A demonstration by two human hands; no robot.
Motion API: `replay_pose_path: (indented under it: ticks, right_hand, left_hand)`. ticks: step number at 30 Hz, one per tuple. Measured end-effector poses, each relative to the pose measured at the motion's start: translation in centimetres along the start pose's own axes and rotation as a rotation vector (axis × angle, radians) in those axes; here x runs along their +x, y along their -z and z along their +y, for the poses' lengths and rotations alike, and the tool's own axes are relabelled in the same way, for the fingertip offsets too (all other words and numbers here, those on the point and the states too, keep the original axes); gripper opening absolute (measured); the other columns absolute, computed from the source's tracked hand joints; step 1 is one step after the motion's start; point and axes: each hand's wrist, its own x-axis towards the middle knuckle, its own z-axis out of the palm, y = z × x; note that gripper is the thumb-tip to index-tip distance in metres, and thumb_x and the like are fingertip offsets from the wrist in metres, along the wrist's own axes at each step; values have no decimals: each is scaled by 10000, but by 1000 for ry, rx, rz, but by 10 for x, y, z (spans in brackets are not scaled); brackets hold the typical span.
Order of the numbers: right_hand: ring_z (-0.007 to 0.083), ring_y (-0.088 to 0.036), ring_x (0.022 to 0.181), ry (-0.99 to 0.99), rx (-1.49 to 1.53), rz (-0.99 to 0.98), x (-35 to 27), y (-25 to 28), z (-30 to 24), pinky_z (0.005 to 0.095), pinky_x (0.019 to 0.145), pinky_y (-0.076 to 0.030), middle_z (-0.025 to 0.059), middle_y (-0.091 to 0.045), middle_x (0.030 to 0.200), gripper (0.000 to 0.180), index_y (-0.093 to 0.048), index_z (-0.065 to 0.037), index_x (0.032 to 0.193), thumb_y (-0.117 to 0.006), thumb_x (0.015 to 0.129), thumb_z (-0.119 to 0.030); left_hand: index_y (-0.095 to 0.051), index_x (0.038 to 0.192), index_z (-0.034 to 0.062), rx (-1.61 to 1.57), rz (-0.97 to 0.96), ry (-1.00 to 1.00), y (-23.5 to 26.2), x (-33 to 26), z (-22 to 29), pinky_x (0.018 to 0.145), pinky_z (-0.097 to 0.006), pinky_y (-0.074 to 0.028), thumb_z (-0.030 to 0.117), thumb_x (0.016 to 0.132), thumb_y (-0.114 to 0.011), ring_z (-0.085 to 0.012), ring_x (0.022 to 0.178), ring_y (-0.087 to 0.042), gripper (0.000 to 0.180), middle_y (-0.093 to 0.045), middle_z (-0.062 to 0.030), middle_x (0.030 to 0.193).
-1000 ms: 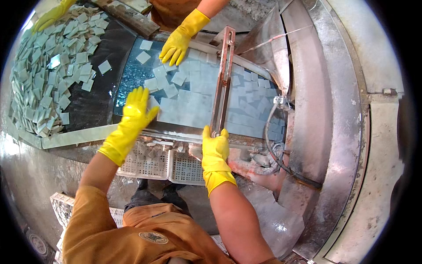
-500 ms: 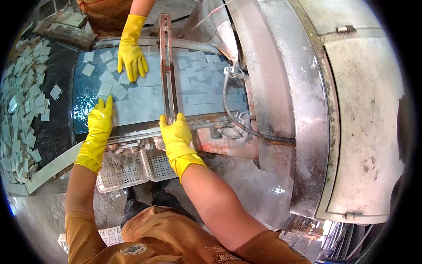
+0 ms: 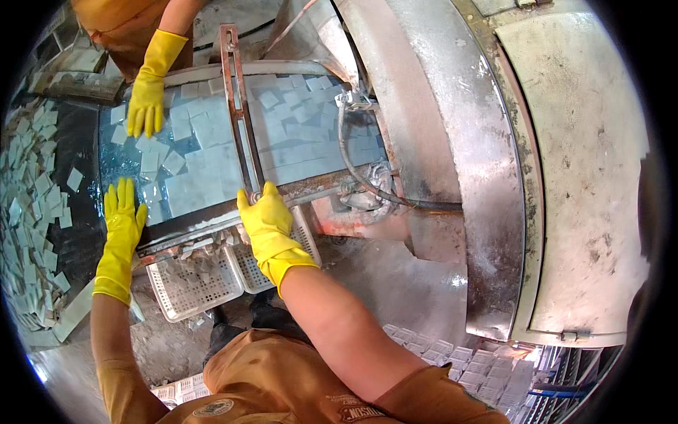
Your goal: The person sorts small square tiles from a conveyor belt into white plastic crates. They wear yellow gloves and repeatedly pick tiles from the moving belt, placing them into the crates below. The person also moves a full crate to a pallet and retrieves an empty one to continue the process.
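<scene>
While the yellow-gloved right hand (image 3: 267, 225) clamps the rusty metal bar (image 3: 239, 116), the left hand (image 3: 121, 219) lies spread open on wet pale-blue square tiles (image 3: 205, 152); slick glaze could let them slide off

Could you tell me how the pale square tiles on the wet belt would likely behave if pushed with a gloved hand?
The tiles look thin, flat and stiff, so they should slide, not roll. The belt glistens wet, so they are probably slippery. Some overlap, so a push might stack or chip them.

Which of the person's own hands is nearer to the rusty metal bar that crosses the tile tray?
Right. The right hand rests at the near end of the rusty metal bar, touching it. The left hand lies well to the bar's left, at the tray's corner.
</scene>
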Motion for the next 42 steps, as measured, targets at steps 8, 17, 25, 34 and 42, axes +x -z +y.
replay_pose_path:
  ticks: [8,17,25,34,42]
  right_hand:
    - [429,-738,1005,-24,-1,-58,2,3,1,564,820,-596,228,-739,1088,642,-606,-52,1242,-699,926,-603]
    - [447,-728,1018,33,60,24,-6,0,4,553,837,-591,249,-741,1094,666,-623,-33,1254,-704,918,-604]
    - [455,-720,1092,-41,8,-32,-1,7,1,517,929,-572,267,-746,1183,787,-637,-12,1335,-729,870,-641]
    - [459,-730,1061,-63,-18,-49,0,9,-1,535,893,-582,269,-754,1143,803,-611,-29,1362,-732,867,-650]
    - [433,-746,998,-31,-39,28,0,-2,6,542,846,-590,227,-766,1096,719,-645,-63,1260,-714,867,-662]
  left_hand:
    - [-359,1623,-23,19,-21,236,1,14,78,1277,-640,-161,556,976,-665,-587,1517,-282,921,-324,-373,1646]
    - [-347,1600,-81,-33,-14,350,19,14,154,1254,-706,-61,614,908,-699,-645,1517,-218,1042,-289,-475,1599]
    - [-343,1603,-75,-190,90,361,7,20,184,1248,-734,-33,599,861,-770,-698,1502,-161,1089,-219,-526,1589]
    - [-448,1568,-50,-311,73,197,23,-32,209,1259,-710,-119,437,815,-824,-654,1501,-234,972,-308,-440,1599]
    - [-605,1393,11,-437,549,84,33,6,121,1065,-582,-473,157,807,-804,-528,1214,-585,636,-607,-309,1375]
